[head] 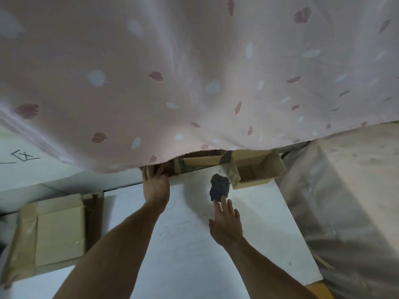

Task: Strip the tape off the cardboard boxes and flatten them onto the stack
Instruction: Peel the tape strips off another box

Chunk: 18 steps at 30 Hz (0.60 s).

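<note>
A pink leaf-printed curtain (194, 72) hangs over the far edge of the white table (194, 244) and hides most of the cardboard boxes behind it. My left hand (155, 186) reaches under the curtain's hem and rests on the near edge of a partly hidden cardboard box (200, 161). An open cardboard box (257, 169) lies on its side to the right. My right hand (225, 223) is stretched out flat, fingertips touching a dark crumpled wad (219, 187) on the table. A flattened, taped cardboard box (54, 231) lies at the left.
A large object wrapped in clear plastic sheeting (349, 201) stands against the table's right side. A white board with black marks (23, 157) sits at the far left. An orange-yellow corner (319, 290) shows at the bottom right.
</note>
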Tool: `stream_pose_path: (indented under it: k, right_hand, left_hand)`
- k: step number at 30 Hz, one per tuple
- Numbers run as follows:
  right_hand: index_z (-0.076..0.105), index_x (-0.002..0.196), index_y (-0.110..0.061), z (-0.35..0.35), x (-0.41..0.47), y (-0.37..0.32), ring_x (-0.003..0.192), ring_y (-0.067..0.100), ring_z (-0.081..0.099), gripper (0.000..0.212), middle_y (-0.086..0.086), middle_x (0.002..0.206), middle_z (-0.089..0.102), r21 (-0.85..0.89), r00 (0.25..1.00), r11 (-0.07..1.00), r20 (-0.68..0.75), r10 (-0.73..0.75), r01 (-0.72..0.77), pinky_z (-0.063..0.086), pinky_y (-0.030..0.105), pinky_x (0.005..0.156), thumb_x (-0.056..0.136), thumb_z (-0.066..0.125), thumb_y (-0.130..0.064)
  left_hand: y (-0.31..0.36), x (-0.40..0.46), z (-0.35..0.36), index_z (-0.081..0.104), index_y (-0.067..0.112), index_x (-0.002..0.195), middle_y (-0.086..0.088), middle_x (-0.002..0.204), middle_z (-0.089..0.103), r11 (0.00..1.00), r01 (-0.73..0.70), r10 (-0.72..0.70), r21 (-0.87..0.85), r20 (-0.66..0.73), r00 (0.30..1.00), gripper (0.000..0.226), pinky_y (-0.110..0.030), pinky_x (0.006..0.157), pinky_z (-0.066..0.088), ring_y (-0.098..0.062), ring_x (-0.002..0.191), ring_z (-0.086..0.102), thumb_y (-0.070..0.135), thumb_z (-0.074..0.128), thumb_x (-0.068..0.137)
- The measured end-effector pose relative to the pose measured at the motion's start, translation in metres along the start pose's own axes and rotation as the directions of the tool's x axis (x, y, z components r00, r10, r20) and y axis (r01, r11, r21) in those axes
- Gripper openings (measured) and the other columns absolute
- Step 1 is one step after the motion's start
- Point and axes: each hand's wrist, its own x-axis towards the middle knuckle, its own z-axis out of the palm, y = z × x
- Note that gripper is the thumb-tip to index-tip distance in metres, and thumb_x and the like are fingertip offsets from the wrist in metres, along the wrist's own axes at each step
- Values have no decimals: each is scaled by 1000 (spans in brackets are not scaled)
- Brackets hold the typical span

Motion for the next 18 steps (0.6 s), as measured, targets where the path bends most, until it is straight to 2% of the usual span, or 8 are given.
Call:
stream_pose_path:
  k: [5, 9, 15, 18]
  right_hand:
    - [11, 157, -21, 4, -9, -39, 152, 31, -2, 68, 8, 166, -2, 2, 999, 999, -18, -42, 42, 9, 47, 121, 101, 43, -43]
    - [5, 157, -22, 12, -28, -73, 152, 31, -3, 71, 6, 166, -6, -9, 998, 998, -20, -55, 55, 7, 45, 122, 101, 40, -47]
    - [-3, 156, -18, 23, -77, -117, 152, 32, 5, 81, 9, 166, 1, 35, 999, 999, -43, -31, 33, 15, 44, 121, 99, 50, -41]
    - [0, 155, -17, 29, -110, -135, 149, 34, 16, 83, 9, 164, 8, 42, 997, 998, -66, -34, 36, 24, 44, 117, 96, 55, -37]
  left_hand:
    - [0, -39, -5, 68, 23, 120, 4, 148, 48, 997, -56, 56, -60, 12, 998, 31, -46, 122, 9, -32, 149, 12, 16, 56, 92]
    - [-6, -75, -9, 64, 23, 125, 2, 153, 43, 988, -80, 81, -131, -2, 997, 30, -46, 124, 3, -28, 152, 6, 17, 52, 98]
    - [-25, -152, -9, 57, 26, 133, 1, 156, 37, 978, -122, 129, -171, 36, 991, 36, -47, 122, -6, -29, 152, 4, 21, 51, 98]
    - [-33, -199, -6, 52, 23, 136, 0, 155, 36, 979, -109, 123, -172, 77, 989, 43, -49, 121, -6, -29, 151, 7, 29, 57, 94]
